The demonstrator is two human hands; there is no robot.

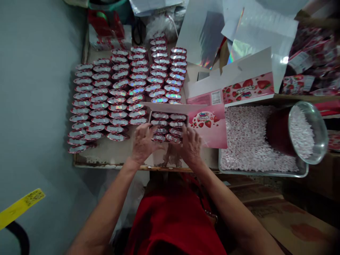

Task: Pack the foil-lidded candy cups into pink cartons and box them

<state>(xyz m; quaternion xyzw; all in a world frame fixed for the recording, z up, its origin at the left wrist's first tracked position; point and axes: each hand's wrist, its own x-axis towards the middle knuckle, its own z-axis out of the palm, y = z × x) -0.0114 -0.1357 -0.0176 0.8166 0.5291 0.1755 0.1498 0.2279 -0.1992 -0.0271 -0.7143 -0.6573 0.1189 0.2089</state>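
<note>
A pink-and-white strawberry-print carton [207, 128] lies with its flap folded out at the table's front. Inside it stand several small red packets [160, 115] with silvery oval ends, in two columns. My left hand [142, 143] is at the box's left side, thumb stretched out and fingertips by the packets. At the opposite side, my right hand [190, 144] has its fingers spread along the right column and beside the flap. Both hands' fingertips are slightly blurred, so exact contact is unclear. More of the same packets [99, 97] stand in long rows to the left.
To the right, a metal tray [262, 173] holds small pale pieces, with a tilted metal-rimmed cup [280, 129] resting in it. Another open strawberry carton [247, 88] lies behind. A red tape dispenser [106, 26] stands at the back left; foil sheets [204, 35] lie at the back.
</note>
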